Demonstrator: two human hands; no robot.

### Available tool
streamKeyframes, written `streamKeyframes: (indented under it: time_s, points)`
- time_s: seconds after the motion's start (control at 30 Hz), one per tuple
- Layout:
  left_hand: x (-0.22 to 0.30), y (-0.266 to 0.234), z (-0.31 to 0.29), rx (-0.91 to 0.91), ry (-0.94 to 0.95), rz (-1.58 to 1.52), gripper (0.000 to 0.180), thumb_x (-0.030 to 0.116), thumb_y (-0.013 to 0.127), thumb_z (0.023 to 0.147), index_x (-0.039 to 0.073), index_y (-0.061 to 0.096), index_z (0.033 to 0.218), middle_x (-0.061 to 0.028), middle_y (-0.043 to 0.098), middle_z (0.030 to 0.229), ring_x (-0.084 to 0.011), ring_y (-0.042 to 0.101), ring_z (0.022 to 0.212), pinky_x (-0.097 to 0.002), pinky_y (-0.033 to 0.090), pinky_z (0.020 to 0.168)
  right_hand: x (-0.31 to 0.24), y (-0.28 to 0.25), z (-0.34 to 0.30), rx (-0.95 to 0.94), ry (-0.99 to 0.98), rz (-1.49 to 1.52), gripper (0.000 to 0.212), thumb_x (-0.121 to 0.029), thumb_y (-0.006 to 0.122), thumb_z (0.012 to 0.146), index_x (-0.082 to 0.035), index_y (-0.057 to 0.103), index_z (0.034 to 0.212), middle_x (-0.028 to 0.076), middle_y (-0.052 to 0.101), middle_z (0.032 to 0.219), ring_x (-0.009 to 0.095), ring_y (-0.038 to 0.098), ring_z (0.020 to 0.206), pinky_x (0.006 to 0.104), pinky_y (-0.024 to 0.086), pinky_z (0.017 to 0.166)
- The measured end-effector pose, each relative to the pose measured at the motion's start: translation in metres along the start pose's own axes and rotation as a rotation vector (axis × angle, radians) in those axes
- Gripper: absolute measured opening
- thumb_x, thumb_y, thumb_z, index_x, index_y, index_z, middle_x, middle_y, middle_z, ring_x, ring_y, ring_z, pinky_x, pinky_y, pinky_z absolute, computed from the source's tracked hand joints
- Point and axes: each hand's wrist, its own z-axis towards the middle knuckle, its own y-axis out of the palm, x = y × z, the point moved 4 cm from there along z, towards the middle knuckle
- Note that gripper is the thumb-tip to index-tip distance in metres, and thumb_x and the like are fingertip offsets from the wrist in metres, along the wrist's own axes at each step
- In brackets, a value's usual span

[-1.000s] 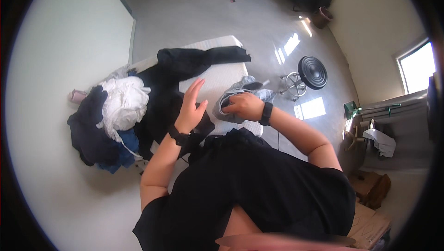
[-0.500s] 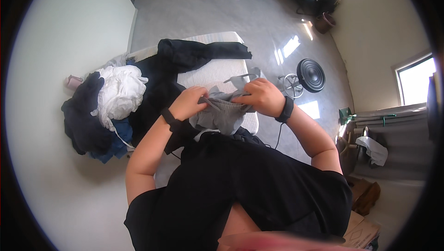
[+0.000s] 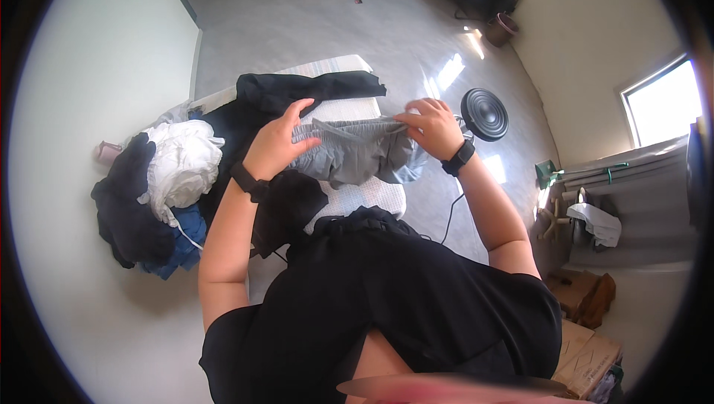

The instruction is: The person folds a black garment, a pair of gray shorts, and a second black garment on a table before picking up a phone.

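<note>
In the head view, your soft grey garment (image 3: 357, 160), its waistband (image 3: 368, 130) gathered into crinkles, stretches above a pale, textured bench (image 3: 364, 199), long axis running left to right, waistband farthest from you. Your left hand (image 3: 277, 145) spreads thumb from fingers, thumb against the cloth; your right hand (image 3: 436, 130) pinches the opposite end.

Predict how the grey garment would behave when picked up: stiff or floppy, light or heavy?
The grey garment would probably flop, as it hangs in loose folds. Its gathered waistband may stretch. The garment looks thin, so probably light.
</note>
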Motion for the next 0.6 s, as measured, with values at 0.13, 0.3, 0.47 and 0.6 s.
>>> streamKeyframes:
  time_s: [0.13,0.3,0.47,0.6]
  points:
    - [0.005,-0.002,0.002,0.056,0.082,0.088,0.046,0.022,0.064,0.071,0.01,0.045,0.111,-0.0139,0.057,0.1,-0.0314,0.056,0.089,-0.0356,0.045,0.071,0.001,-0.005,-0.002,0.037,0.042,0.059,0.027,-0.008,0.058,0.068,-0.016,0.062,0.094,0.002,0.059,0.079,0.022,0.056,0.075,0.035,0.04,0.08]
    - [-0.001,-0.004,0.006,0.182,0.02,0.263,0.018,0.016,0.062,0.072,0.005,0.053,0.083,-0.0104,0.057,0.083,-0.0302,0.055,0.077,-0.0366,0.044,0.062,-0.005,-0.017,-0.003,0.043,0.167,0.078,0.024,-0.006,0.058,0.068,-0.011,0.063,0.091,0.004,0.058,0.079,0.023,0.056,0.074,0.0333,0.043,0.075]
    - [0.013,-0.008,0.003,0.248,0.071,0.1,0.016,0.011,0.06,0.072,0.004,0.053,0.084,-0.0112,0.057,0.081,-0.0307,0.055,0.076,-0.0345,0.044,0.062,-0.017,-0.026,-0.014,0.086,0.237,0.371,0.022,-0.01,0.061,0.068,-0.012,0.064,0.089,0.006,0.058,0.079,0.022,0.055,0.077,0.0327,0.043,0.072]
    - [0.028,-0.011,-0.001,0.273,0.149,-0.055,0.012,0.006,0.058,0.072,0.003,0.053,0.082,-0.0123,0.056,0.079,-0.0304,0.055,0.073,-0.0327,0.044,0.063,-0.031,-0.018,-0.019,-0.022,0.216,0.51,0.026,-0.013,0.065,0.067,-0.008,0.063,0.093,0.01,0.058,0.089,0.025,0.052,0.086,0.0341,0.04,0.078]
